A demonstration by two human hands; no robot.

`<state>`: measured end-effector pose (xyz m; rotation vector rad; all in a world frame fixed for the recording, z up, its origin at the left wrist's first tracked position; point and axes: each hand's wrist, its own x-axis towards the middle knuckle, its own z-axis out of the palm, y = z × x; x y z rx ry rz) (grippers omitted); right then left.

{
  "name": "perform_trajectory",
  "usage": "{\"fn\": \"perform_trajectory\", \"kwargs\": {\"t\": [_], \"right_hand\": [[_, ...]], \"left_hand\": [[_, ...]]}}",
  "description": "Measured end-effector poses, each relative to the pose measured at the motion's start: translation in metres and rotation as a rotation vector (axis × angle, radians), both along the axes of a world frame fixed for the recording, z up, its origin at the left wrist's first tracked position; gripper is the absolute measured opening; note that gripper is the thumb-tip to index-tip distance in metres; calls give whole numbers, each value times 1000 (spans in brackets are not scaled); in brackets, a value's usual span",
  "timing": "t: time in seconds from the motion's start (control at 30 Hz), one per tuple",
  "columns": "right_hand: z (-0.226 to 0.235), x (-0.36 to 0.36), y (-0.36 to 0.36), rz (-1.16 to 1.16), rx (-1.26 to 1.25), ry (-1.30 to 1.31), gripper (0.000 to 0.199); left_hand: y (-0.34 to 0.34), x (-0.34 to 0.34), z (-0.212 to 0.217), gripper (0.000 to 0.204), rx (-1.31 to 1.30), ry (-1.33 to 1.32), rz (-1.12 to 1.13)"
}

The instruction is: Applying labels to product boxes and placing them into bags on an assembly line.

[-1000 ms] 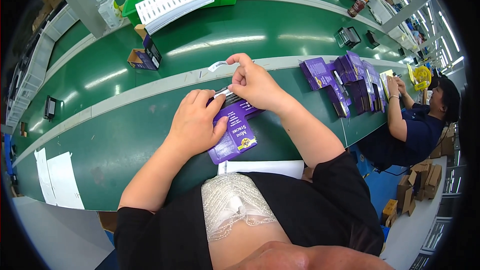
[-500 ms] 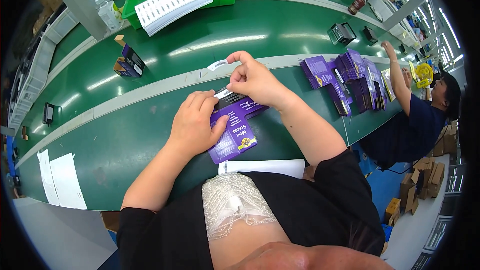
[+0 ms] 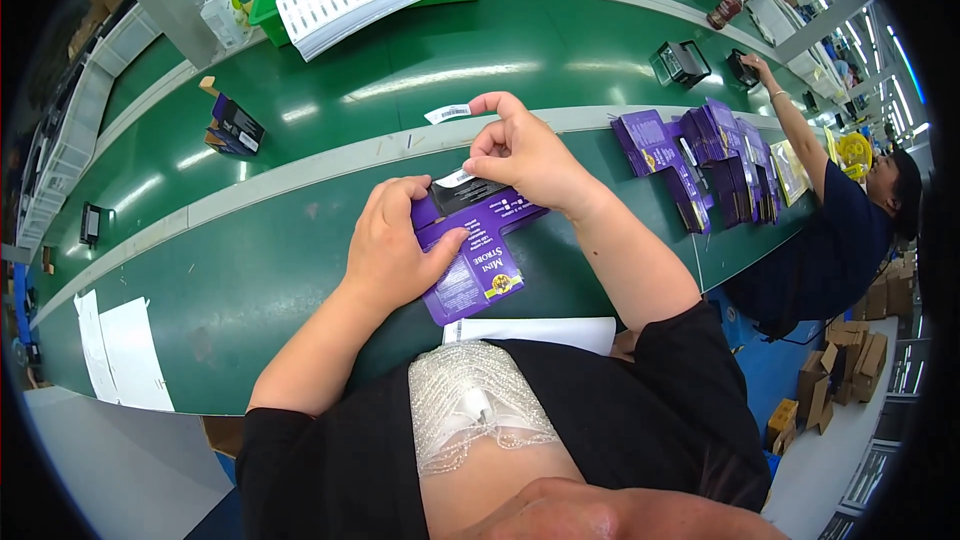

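I note the flat purple carton [image 3: 470,255] on the green belt [image 3: 300,240], pinned by my left hand [image 3: 395,240]. My right hand [image 3: 520,155], pinching the white label [image 3: 455,178], has come down onto the carton's top edge since a second ago. Labelling appears underway.

Flat carton [image 3: 478,258] on table [image 3: 250,270]

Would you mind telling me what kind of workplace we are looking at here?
Most likely a packaging line in a factory: a long green conveyor belt, a stack of flat purple cartons, and the left hand and right hand labelling a purple carton.
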<state>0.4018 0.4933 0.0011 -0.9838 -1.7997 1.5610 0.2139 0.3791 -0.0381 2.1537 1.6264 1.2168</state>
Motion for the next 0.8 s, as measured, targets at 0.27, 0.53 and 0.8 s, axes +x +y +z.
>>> {"fn": "perform_trajectory", "kwargs": {"t": [0.27, 0.53, 0.8], "right_hand": [[-1, -3, 0, -2, 63, -94, 57], [1, 0, 0, -11, 137, -192, 54], [2, -1, -1, 12, 314, -340, 51]], "left_hand": [[6, 1, 8, 45, 23, 88, -40], [6, 2, 5, 44, 37, 198, -65], [8, 5, 11, 40, -1, 211, -64]]}}
